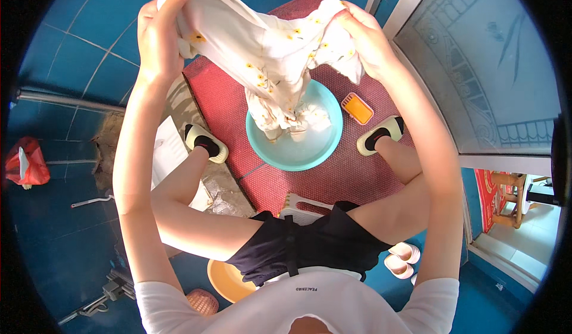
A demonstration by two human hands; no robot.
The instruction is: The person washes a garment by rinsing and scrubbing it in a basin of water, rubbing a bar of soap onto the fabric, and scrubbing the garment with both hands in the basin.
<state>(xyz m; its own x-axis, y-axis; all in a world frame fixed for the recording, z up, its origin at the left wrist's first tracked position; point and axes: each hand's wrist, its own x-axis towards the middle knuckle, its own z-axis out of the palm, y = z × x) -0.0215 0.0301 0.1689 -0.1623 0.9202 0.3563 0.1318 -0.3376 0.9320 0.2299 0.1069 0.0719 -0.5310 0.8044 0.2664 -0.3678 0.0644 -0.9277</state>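
Reaches both arms well forward, elbows bowed outward. With the left hand (159,42), grips one bunched end of a white, yellow-flowered garment (262,48), thumb pointing up along the fabric; with the right hand (369,43), tilted inward, clasps the other end between thumb and curled fingers. Lets the garment sag between and below the fingers, its lower folds over a turquoise basin (252,138). Has a pink-edged tray (357,109) below the right fingers.

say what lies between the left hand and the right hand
The white flowered cloth spans from the left hand to the right hand, sagging toward the turquoise basin; the head view shows it.
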